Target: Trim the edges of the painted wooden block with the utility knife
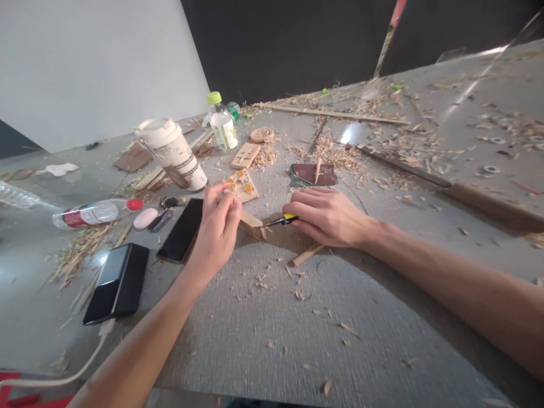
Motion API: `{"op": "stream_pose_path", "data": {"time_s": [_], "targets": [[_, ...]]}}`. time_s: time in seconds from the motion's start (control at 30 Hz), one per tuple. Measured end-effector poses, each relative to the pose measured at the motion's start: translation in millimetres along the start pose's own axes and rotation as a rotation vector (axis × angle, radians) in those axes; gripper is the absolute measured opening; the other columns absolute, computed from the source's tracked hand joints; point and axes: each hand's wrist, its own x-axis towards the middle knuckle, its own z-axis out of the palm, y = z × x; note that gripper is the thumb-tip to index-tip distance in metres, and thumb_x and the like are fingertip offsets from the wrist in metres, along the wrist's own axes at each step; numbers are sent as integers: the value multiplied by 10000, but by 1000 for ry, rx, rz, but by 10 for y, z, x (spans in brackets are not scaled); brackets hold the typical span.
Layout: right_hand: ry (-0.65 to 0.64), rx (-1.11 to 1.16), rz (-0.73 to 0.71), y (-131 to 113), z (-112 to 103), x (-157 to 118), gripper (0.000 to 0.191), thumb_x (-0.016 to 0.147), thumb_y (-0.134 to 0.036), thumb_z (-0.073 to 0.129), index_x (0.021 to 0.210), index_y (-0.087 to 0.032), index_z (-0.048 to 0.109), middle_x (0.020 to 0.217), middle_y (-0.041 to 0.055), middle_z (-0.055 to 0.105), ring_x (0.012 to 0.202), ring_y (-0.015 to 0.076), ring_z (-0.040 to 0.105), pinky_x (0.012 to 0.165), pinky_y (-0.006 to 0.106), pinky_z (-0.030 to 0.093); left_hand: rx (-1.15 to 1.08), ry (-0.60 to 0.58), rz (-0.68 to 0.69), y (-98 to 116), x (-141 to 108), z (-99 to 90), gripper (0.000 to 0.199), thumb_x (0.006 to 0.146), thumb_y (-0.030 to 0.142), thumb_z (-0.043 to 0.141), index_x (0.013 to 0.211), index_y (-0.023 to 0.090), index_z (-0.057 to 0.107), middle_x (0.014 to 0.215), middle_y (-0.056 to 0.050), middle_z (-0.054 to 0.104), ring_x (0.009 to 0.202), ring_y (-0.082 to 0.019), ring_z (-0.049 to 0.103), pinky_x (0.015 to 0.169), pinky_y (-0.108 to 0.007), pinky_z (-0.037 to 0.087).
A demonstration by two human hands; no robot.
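Observation:
My left hand [221, 224] is closed around a small wooden block [251, 224], whose right end sticks out past the fingers. In my right hand [325, 218] is a utility knife [284, 219] with a yellow and black body, its blade pointing left at the block's end. The tip appears to touch the wood or lie very close to it. Below the right hand, a thin wooden stick [306, 255] lies on the grey table [272, 334]. Just beyond the left hand is a small board with orange flower patterns [244, 184].
Left of my hands lie a phone [181, 229], a black device [117, 283] with a white cable, and a red-capped bottle [96, 213]. A paper cup [176, 153] and a green-capped bottle [223, 124] stand behind. Wood shavings [335, 153] litter the table around a maroon pouch [304, 174].

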Motion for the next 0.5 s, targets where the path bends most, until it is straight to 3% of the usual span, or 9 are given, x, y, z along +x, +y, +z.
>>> {"op": "stream_pose_path", "data": {"time_s": [0.23, 0.5], "targets": [[-51, -92, -4, -19, -60, 47, 352, 1144, -381, 346, 1118, -184, 637, 921, 64, 635, 807, 210, 521, 773, 360, 327, -10, 18, -1, -6, -9, 25, 289, 1137, 353, 345, 950, 238, 533, 1285, -117, 532, 1397, -256, 505, 1205, -490, 427], [-194, -95, -27, -24, -43, 62, 348, 1157, -389, 355, 1178, -203, 648, 928, 50, 679, 814, 197, 533, 754, 356, 277, -12, 36, -1, -27, -1, 38, 292, 1138, 365, 349, 954, 238, 536, 1300, -115, 536, 1347, -260, 533, 1203, -502, 422]]}}
